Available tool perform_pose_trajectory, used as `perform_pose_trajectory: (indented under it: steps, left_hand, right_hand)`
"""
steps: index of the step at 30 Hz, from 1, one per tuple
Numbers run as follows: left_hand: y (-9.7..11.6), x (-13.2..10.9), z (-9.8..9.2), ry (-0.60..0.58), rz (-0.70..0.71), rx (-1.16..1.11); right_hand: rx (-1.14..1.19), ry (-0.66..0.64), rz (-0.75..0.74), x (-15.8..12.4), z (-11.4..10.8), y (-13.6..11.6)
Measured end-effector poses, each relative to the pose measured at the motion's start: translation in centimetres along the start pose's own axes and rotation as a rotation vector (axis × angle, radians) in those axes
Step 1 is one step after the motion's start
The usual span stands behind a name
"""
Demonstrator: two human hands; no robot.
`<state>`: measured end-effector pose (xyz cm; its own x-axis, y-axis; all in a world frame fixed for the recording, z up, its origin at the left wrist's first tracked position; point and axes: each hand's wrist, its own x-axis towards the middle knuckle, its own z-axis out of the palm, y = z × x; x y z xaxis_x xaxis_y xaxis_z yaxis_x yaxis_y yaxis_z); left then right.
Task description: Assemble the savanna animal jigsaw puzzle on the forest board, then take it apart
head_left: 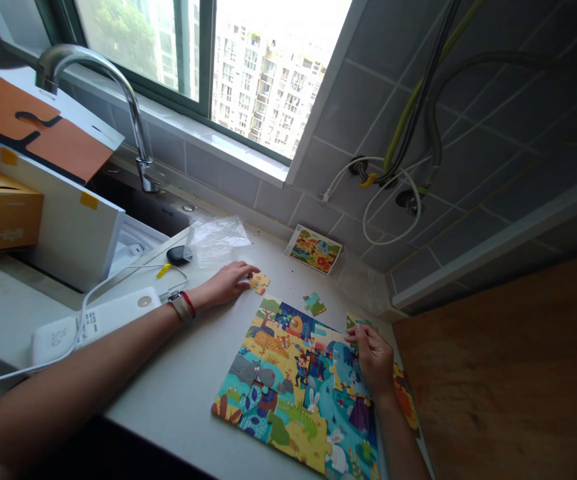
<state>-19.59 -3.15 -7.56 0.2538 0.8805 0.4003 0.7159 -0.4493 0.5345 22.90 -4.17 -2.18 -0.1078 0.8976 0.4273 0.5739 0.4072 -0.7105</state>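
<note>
My left hand [224, 284] rests on the counter, its thumb and fingertips closed at the edge of a yellow puzzle piece [259, 283]. A colourful animal jigsaw puzzle [273, 380] lies in front of me, largely joined, with a joined blue elephant section [346, 363] at its upper right. Over the puzzle's right edge, my right hand [376, 360] has its fingers curled in a pinch at a green puzzle piece [352, 322], partly hidden behind them. A loose green-and-teal piece [314, 305] lies above the puzzle. More orange pieces [404, 393] show beyond my right wrist.
A small picture card [314, 250] leans by the tiled wall. Clear plastic wrapping [218, 240], a black object [178, 255] and a white power bank [98, 323] with a cable lie left. Boxes [53, 207] cover part of the sink beneath the faucet [138, 133]. A wooden panel [508, 373] borders the right.
</note>
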Motion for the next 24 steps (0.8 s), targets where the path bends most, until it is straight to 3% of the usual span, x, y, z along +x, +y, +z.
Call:
perform_pose_trajectory:
  steps: [5,13,24]
  left_hand:
    - [0.3,-0.2,-0.1,0.031,-0.039,-0.023]
    - [0.6,0.0,-0.5,-0.02,-0.135,0.004]
    - [1.7,0.2,-0.5,0.077,-0.103,-0.136]
  right_hand:
    - [0.008,-0.003,0.005,-0.1,0.1,0.1]
    - [0.038,-0.005,-0.001,-0.3,0.5,0.6]
    - [0.042,-0.015,-0.005,-0.5,0.5,0.6]
